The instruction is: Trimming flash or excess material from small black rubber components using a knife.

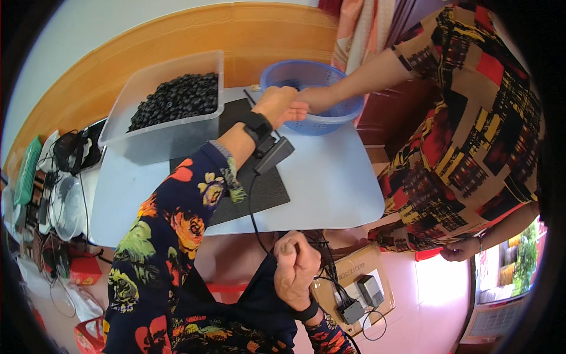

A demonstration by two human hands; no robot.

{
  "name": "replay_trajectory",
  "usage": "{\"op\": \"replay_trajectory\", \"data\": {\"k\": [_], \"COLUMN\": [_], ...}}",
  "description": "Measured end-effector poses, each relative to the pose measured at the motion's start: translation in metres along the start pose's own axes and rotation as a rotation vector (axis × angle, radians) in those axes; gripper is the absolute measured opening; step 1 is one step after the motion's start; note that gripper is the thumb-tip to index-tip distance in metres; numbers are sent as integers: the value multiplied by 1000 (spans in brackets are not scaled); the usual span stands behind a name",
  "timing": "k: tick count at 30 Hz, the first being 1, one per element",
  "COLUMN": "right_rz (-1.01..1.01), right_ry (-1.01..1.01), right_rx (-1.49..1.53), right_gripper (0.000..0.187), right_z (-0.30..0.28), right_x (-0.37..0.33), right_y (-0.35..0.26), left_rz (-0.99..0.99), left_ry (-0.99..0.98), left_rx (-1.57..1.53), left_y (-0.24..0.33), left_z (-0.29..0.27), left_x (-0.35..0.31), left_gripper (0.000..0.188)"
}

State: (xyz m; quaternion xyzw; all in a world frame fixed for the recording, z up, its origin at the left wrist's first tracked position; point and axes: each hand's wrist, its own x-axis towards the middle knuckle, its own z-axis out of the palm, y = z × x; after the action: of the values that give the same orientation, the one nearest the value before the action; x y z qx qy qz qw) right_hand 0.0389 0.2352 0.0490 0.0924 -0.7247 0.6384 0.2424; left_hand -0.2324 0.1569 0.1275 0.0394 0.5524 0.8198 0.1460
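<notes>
My left hand point(279, 107), with its fingers curled, reaches over the table to the near rim of a blue perforated plastic basket point(321, 125). It meets another person's hand point(316, 99) there; whether anything lies between them is hidden. A black device is strapped to my left wrist. Close to my lap, below the table edge, my right hand point(296, 268) is closed in a fist, and its contents, if any, are hidden. Left of the basket, a clear plastic bin point(162, 141) holds a heap of small black round pieces point(177, 101). A dark mat point(268, 192) lies under my left forearm.
The light table point(336, 177) has a rounded edge. A person in a patterned garment point(460, 141) stands at the right. Below, a cardboard box point(354, 274) bears black adapters point(352, 311) and cables. Cluttered bowls, bags and wires line the left; one cable point(252, 206) hangs from my left wrist device.
</notes>
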Motion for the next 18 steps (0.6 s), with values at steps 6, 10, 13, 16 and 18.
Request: {"op": "replay_trajectory", "data": {"k": [6, 10, 13, 16, 18], "right_rz": [99, 48, -55, -113, -130], "right_ry": [-3, -105, -210, -293, -344], "right_rx": [-138, -324, -573, -684, -658], "right_gripper": [21, 15, 10, 12, 12], "right_z": [18, 32, 49, 77, 102], "right_x": [11, 30, 37, 45, 54], "right_y": [-3, -8, 5, 14, 16], "left_rz": [120, 236, 190, 175, 154], "left_ry": [-139, -269, -130, 5, 83], "left_rx": [16, -111, -217, -270, -321], "left_y": [19, 4, -16, -42, -57], "left_z": [-26, -57, -85, -119, -139], "left_x": [-77, -169, -221, -253, -265], "left_gripper": [19, 15, 15, 13, 13]}}
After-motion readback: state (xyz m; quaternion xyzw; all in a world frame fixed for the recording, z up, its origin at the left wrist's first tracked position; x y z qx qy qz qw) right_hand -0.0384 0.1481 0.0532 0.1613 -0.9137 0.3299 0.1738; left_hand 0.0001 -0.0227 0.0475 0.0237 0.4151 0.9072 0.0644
